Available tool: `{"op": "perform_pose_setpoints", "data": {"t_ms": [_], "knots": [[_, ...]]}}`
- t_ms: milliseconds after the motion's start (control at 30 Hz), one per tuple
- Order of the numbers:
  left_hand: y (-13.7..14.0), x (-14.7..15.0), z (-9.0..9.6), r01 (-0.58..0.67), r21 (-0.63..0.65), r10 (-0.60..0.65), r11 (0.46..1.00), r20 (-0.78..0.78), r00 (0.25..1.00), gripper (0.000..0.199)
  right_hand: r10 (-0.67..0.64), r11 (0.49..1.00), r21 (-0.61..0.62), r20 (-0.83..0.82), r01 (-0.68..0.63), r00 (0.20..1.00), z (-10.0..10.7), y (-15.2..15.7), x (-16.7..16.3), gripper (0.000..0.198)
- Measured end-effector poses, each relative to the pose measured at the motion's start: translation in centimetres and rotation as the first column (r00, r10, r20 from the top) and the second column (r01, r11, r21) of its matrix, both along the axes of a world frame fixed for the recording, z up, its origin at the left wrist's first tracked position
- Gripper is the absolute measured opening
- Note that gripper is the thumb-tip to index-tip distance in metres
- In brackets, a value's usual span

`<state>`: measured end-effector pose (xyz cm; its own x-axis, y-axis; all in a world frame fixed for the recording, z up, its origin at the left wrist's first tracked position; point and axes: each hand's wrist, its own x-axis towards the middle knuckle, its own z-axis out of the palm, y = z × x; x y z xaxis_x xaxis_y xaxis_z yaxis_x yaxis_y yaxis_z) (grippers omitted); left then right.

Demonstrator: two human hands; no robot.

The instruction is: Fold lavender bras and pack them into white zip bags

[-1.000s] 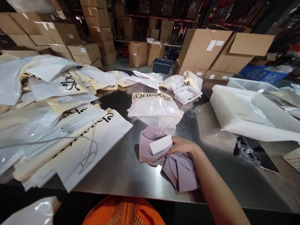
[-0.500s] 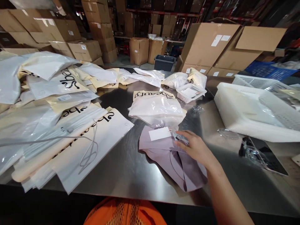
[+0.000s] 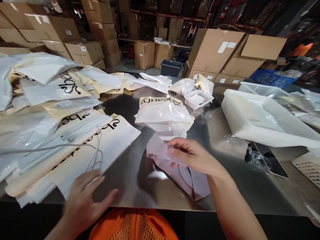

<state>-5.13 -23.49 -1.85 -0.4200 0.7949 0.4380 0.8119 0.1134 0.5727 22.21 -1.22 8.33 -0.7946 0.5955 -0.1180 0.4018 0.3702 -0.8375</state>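
A folded lilac fabric piece (image 3: 192, 183), which looks like a garment, lies on the steel table (image 3: 130, 173). My right hand (image 3: 191, 155) pinches its upper part, with thumb and fingers curled around the cloth. The hand partly hides the piece's upper right side. Just beyond it rests a stack of clear-and-cream plastic bags (image 3: 162, 111) printed with "beauty". My left hand (image 3: 86, 196) is open, fingers spread and empty, near the table's front edge. It is closest to the flat printed bags (image 3: 115, 133), where a thin grey cord (image 3: 62, 145) lies.
More bags (image 3: 47, 66) are heaped along the left and far side. A small white basket (image 3: 197, 100) stands at the back. To the right are a large white basket (image 3: 237, 116) and a dark flat device (image 3: 271, 160) with clear plastic on it. Cardboard boxes (image 3: 215, 50) stand behind.
My left hand has come into view at the lower left. My right hand has moved left and closed on the lilac garment, shifting its upper part; the white tag is now mostly hidden.
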Motion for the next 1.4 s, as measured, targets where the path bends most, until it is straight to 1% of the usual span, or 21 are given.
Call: {"op": "perform_pose_setpoints", "data": {"t_ms": [33,67,100,133,167,200,233,267,333,367,433,500,567,600,700,767,933,1033,1167,1300,1400], "knots": [[2.3,1.4,-0.5,0.087,0.028,-0.087,0.996,-0.006,0.996,0.064,0.086,0.986,-0.132,-0.134,-0.103,0.987,0.4,-0.4,-0.7,0.036],[4.7,2.8,-0.9,0.134,-0.006,-0.134,0.991,0.039,0.99,0.082,0.129,0.963,-0.2,-0.24,-0.179,0.962,0.6,-0.7,-1.1,0.042],[6.9,3.9,-1.2,0.165,-0.058,-0.158,0.985,0.114,0.981,0.082,0.125,0.959,-0.208,-0.301,-0.193,0.945,0.6,-1.0,-1.2,0.047],[8.8,4.6,-1.4,0.145,-0.098,-0.122,0.985,0.206,0.971,0.07,0.072,0.978,-0.166,-0.314,-0.13,0.947,0.3,-1.2,-1.0,0.048],[10.3,5.0,-1.6,0.146,-0.13,-0.102,0.981,0.292,0.951,0.061,-0.02,0.996,-0.085,-0.29,-0.004,0.957,-0.2,-1.4,-0.4,0.045],[11.5,4.9,-1.8,0.114,-0.156,-0.052,0.981,0.355,0.933,0.052,-0.128,0.99,0.027,-0.235,0.138,0.963,-1.1,-1.6,0.5,0.043],[12.3,4.4,-1.9,0.063,-0.175,0.01,0.982,0.39,0.921,0.047,-0.231,0.953,0.16,-0.163,0.257,0.959,-2.3,-1.8,1.5,0.042],[12.7,3.7,-2.1,0.001,-0.19,0.075,0.982,0.393,0.916,0.047,-0.318,0.896,0.297,-0.087,0.33,0.944,-3.8,-2.1,2.5,0.043],[13.0,2.0,-2.4,-0.122,-0.208,0.186,0.971,0.329,0.926,0.051,-0.392,0.807,0.499,0.052,0.316,0.918,-7.3,-2.8,4.4,0.053],[13.1,1.2,-2.5,-0.15,-0.215,0.208,0.965,0.282,0.936,0.052,-0.406,0.781,0.557,0.107,0.283,0.908,-9.1,-3.2,5.1,0.056],[13.2,0.2,-2.7,-0.139,-0.22,0.184,0.966,0.198,0.963,0.05,-0.416,0.744,0.63,0.177,0.223,0.892,-12.1,-4.0,6.0,0.05],[13.6,-0.1,-3.0,-0.071,-0.246,0.107,0.967,0.137,0.985,0.047,-0.414,0.716,0.67,0.183,0.195,0.892,-13.7,-4.8,6.4,0.035],[13.9,-0.1,-3.3,-0.004,-0.283,0.036,0.959,0.109,0.993,0.048,-0.408,0.697,0.687,0.145,0.205,0.902,-14.0,-5.3,6.8,0.025],[14.1,0.0,-3.6,0.028,-0.303,0.004,0.953,0.104,0.995,0.049,-0.402,0.698,0.684,0.13,0.212,0.906,-13.8,-5.4,7.1,0.023],[14.0,0.0,-4.2,0.089,-0.342,-0.053,0.936,0.112,0.992,0.05,-0.385,0.73,0.651,0.138,0.21,0.913,-12.9,-5.8,8.5,0.018],[13.7,0.0,-4.4,0.126,-0.352,-0.089,0.927,0.121,0.989,0.05,-0.381,0.743,0.638,0.153,0.203,0.912,-12.5,-6.0,9.5,0.017],[13.8,0.7,-3.8,0.205,-0.368,-0.15,0.907,0.173,0.974,0.039,-0.366,0.727,0.667,0.176,0.162,0.914,-12.8,-6.2,10.8,0.022],[14.6,1.4,-3.3,0.19,-0.423,-0.128,0.886,0.171,0.977,0.04,-0.357,0.725,0.675,0.203,0.134,0.912,-13.1,-6.1,10.6,0.025],[15.3,1.1,-2.8,0.098,-0.486,-0.025,0.868,0.154,0.988,0.021,-0.368,0.73,0.67,0.215,0.137,0.905,-13.1,-6.1,10.5,0.026],[14.7,0.3,-2.3,-0.004,-0.507,0.062,0.862,0.098,0.993,0.021,-0.369,0.717,0.68,0.186,0.151,0.911,-13.1,-6.1,10.4,0.026],[13.9,0.5,-2.0,-0.035,-0.507,0.06,0.861,0.033,0.998,0.021,-0.38,0.692,0.701,0.152,0.171,0.912,-13.1,-6.0,9.9,0.027]]}}
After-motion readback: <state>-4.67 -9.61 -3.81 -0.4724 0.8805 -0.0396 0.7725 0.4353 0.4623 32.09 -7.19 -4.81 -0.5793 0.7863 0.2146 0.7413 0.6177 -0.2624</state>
